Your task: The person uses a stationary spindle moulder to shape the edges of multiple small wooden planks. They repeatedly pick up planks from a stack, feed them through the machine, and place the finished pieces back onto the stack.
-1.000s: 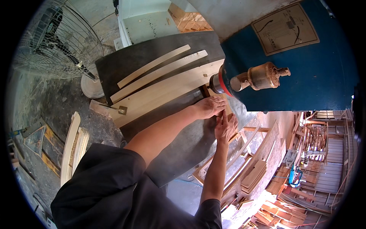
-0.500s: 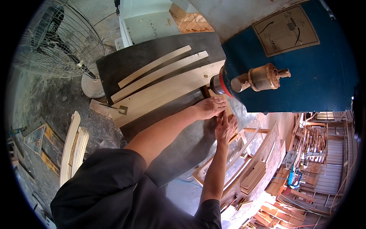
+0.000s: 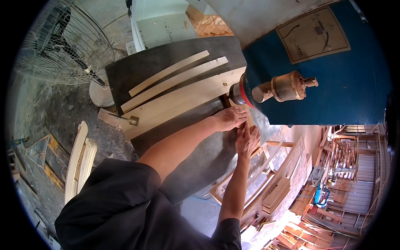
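My left hand (image 3: 228, 117) grips a light wooden piece (image 3: 250, 115) on the dark metal table (image 3: 179, 171), just below the black spindle collar with a red band (image 3: 245, 94) of a blue machine. My right hand (image 3: 246, 141) is on the same piece, just below my left, fingers pointing up along it; its underside is hidden. A wide curved board (image 3: 179, 98) lies left of the collar with a rod and block fitting (image 3: 133, 121) at its end. Two narrow curved strips (image 3: 171, 71) lie beyond it.
The blue machine body (image 3: 333, 96) fills the upper right, with a metal cylinder (image 3: 291, 86) on it. A wire fan (image 3: 62, 41) stands upper left. Curved pieces (image 3: 77, 162) stand at lower left. A bench with stacked boards (image 3: 275, 193) and timber racks (image 3: 346, 162) are at right.
The view has shifted very slightly. Both my hands stay at the wooden piece under the collar, with no other clear movement.
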`<action>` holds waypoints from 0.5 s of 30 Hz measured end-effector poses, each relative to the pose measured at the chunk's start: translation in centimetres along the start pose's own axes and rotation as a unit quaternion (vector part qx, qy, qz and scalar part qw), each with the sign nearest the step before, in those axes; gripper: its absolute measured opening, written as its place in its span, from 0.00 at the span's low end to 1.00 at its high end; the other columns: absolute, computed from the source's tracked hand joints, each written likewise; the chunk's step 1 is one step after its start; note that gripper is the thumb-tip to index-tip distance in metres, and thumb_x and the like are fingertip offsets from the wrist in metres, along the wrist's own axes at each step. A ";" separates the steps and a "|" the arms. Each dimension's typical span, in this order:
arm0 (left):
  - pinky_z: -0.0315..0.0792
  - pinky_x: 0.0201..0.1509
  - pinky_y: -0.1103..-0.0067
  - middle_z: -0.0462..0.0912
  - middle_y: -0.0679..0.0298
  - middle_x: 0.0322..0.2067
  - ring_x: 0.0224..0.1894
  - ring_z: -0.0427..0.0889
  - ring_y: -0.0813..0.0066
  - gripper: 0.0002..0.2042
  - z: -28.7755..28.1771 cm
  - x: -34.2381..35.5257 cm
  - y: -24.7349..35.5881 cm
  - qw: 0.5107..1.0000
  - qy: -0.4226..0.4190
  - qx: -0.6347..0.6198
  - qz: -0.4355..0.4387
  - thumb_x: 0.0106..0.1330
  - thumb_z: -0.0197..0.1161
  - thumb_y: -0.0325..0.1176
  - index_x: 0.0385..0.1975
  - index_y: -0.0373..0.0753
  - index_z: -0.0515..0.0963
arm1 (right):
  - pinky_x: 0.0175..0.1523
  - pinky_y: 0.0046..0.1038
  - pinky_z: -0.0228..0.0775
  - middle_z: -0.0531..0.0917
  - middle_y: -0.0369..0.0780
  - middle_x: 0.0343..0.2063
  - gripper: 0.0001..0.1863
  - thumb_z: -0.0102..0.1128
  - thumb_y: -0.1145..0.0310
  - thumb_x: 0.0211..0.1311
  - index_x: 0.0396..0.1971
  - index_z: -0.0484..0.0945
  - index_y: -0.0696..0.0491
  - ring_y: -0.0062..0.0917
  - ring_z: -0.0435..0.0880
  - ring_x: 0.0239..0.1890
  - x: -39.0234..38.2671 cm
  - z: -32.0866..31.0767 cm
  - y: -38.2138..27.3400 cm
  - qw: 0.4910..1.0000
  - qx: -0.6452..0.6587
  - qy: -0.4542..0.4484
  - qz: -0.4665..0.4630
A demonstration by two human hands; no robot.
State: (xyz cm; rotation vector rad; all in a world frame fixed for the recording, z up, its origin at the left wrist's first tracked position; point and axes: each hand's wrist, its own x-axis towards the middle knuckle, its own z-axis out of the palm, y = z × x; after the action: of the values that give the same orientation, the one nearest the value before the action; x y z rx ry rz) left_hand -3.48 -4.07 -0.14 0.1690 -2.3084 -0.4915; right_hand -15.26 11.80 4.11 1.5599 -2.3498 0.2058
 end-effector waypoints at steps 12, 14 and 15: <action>0.67 0.79 0.64 0.83 0.56 0.64 0.71 0.77 0.60 0.17 2.2 1.2 0.5 0.997 0.028 0.075 0.015 0.70 0.61 0.35 0.54 0.35 0.85 | 0.68 0.52 0.69 0.77 0.51 0.64 0.28 0.72 0.57 0.66 0.67 0.84 0.35 0.51 0.77 0.64 0.4 0.3 1.6 1.000 0.002 -0.011 0.016; 0.68 0.78 0.64 0.84 0.55 0.62 0.70 0.78 0.60 0.16 2.4 0.3 2.7 0.996 0.038 0.076 0.007 0.69 0.62 0.33 0.52 0.35 0.85 | 0.70 0.54 0.67 0.76 0.55 0.65 0.29 0.74 0.57 0.66 0.68 0.83 0.35 0.54 0.74 0.66 -1.1 0.2 2.2 0.999 0.010 -0.016 0.031; 0.69 0.77 0.64 0.84 0.55 0.60 0.69 0.79 0.60 0.15 2.1 -0.6 4.5 0.998 0.044 0.055 -0.002 0.68 0.63 0.32 0.51 0.34 0.85 | 0.70 0.55 0.67 0.75 0.56 0.66 0.28 0.73 0.56 0.66 0.67 0.84 0.36 0.55 0.74 0.67 -2.5 0.0 2.3 0.998 0.031 -0.023 0.058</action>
State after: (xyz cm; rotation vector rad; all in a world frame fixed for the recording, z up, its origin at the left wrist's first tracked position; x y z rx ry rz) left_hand -4.39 0.83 -0.08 0.2442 -2.2505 -0.3531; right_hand -16.48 14.92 3.44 1.4725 -2.4939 0.2735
